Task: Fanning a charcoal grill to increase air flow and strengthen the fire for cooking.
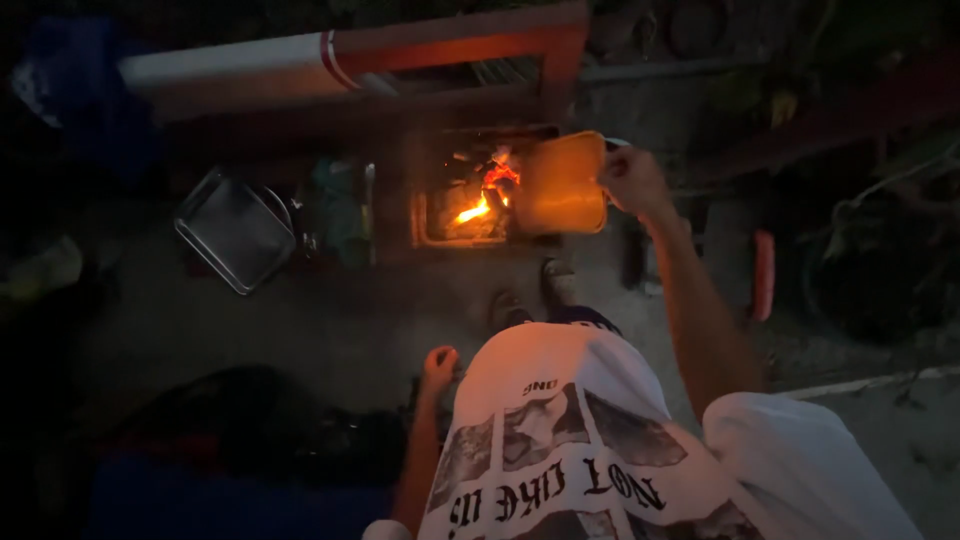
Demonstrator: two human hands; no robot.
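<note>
My right hand is stretched out ahead and grips the edge of a flat orange-lit board or lid, held upright beside a small fire. Flames and glowing embers burn in a low square fire box on the ground. My left hand rests low by my left knee with the fingers curled; whether it holds anything is hidden in the dark. My white printed shirt fills the lower middle, and my two feet stand just in front of the fire.
A square metal tray lies on the ground left of the fire, with dark green items between them. A white and red bar runs across the back. An orange stick-like object lies at the right. Dark bundles sit at the lower left.
</note>
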